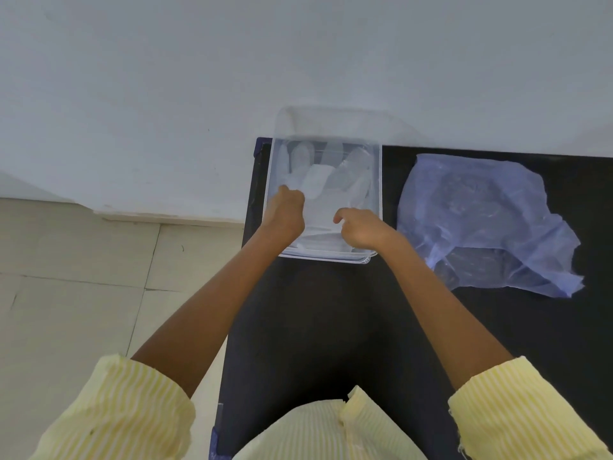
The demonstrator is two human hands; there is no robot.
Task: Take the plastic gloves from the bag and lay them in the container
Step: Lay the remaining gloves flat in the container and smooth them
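Note:
A clear plastic container (380, 180) stands at the far left corner of the black table. Thin see-through plastic gloves (323, 180) lie flat inside it, fingers pointing away from me. My left hand (285, 212) rests inside the container's left side, its fingers pinched on the glove's left edge. My right hand (360, 227) is over the near right part, fingers curled on the glove's cuff. The crumpled bluish plastic bag (481, 220) lies flat on the table to the right of the container, untouched.
The black table (331, 310) runs from my body to the white wall (232, 78). Its left edge drops to a beige tiled floor (83, 277). Yellow striped sleeves are rolled at both my elbows.

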